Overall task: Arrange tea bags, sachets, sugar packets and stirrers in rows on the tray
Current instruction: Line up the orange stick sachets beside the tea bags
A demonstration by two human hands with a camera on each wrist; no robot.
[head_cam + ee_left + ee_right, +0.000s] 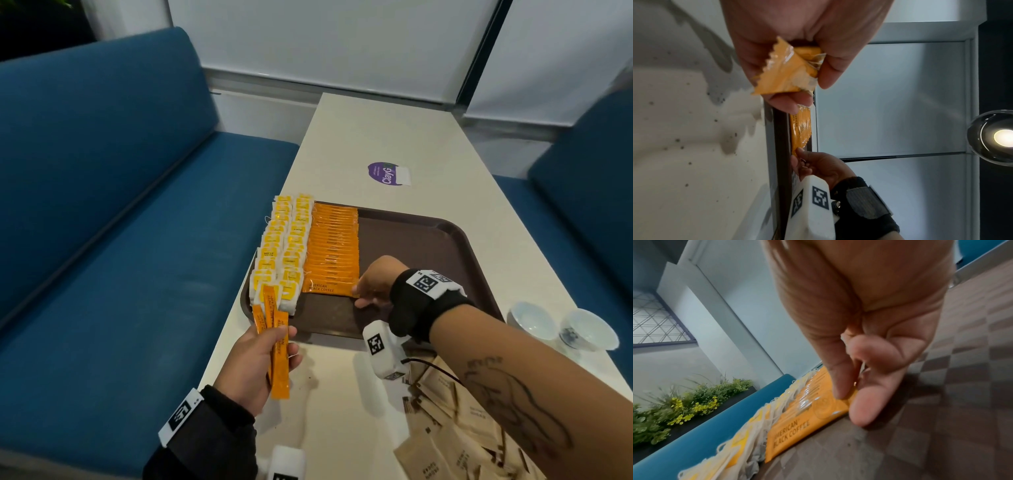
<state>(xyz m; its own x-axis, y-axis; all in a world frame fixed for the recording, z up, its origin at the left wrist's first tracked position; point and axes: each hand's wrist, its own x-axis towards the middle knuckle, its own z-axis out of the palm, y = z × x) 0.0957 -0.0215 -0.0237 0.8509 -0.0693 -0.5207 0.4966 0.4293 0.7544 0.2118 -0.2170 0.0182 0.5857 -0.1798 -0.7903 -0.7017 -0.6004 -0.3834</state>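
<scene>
A brown tray (pixel 411 246) lies on the white table. Along its left side run two rows of tea bags (pixel 284 246) with yellow tags, then a row of overlapping orange coffee sachets (pixel 332 246). My right hand (pixel 370 287) is at the near end of that row and pinches the right end of the nearest sachet (pixel 801 426), which lies flat on the tray. My left hand (pixel 260 363) hovers over the tray's near left corner and grips three orange stick sachets (pixel 277 342), whose crimped ends (pixel 785 73) stick out of the fist. Brown sugar packets (pixel 455 445) lie loose on the table at the near right.
Two small glass cups (pixel 531 320) (pixel 589 334) stand on the table right of the tray. A purple sticker (pixel 383 173) marks the table beyond the tray. Blue bench seats (pixel 102 240) flank the table. The tray's right half (pixel 900 443) is bare.
</scene>
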